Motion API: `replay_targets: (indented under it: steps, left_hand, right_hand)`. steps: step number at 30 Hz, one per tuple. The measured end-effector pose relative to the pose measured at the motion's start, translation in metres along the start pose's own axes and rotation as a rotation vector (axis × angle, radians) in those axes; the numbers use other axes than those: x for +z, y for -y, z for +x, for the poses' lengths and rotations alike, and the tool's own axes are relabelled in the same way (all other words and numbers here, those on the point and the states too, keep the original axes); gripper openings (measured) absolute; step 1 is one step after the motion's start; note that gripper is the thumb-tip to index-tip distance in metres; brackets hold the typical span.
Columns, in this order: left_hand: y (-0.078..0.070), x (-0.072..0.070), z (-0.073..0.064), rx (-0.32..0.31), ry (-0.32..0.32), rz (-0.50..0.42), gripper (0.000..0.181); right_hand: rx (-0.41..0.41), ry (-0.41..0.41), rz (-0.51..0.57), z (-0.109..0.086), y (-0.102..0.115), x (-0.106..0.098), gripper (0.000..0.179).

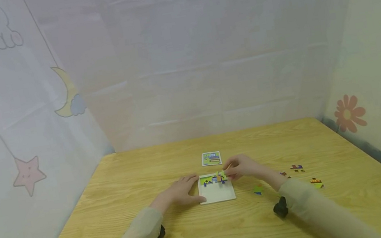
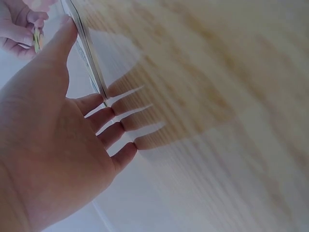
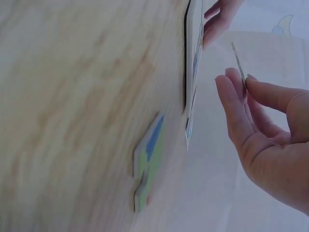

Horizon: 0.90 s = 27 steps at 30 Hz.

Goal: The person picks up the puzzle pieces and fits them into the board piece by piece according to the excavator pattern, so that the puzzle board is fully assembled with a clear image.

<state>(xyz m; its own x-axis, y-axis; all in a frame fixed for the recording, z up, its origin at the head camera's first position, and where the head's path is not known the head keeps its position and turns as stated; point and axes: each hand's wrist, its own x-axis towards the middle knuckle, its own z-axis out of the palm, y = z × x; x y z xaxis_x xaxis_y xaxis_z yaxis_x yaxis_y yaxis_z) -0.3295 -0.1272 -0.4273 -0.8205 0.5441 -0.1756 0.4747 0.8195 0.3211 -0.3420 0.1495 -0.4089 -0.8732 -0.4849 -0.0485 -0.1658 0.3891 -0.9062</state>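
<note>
Thumb and forefinger of the right hand [image 3: 263, 130] pinch a thin puzzle piece [image 3: 239, 63] by its edge, lifted off the board so it can be turned before it goes down. It hovers over the far right corner of the puzzle board [image 1: 217, 194], beside the row of pieces already set along the far edge. The left hand [image 1: 180, 191] lies flat, fingers spread, against the board's left edge, likely steadying it. Loose pieces [image 1: 316, 183] wait toward the table's [image 1: 118, 230] right edge; a picture card [image 1: 211, 158] sits beyond. Both forearms angle inward.
</note>
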Motion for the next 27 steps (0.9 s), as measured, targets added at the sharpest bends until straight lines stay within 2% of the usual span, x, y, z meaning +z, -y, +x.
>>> replay_targets:
  steps: [16, 27]
  left_hand:
    - [0.001, 0.002, 0.001, 0.007, 0.007, 0.024, 0.087]
    - [0.000, 0.001, 0.000, 0.008, 0.000, 0.019, 0.088]
  right_hand:
    - [0.022, 0.014, -0.029, 0.013, 0.004, 0.018, 0.024]
    - [0.088, 0.001, -0.017, 0.019, 0.008, 0.032, 0.020]
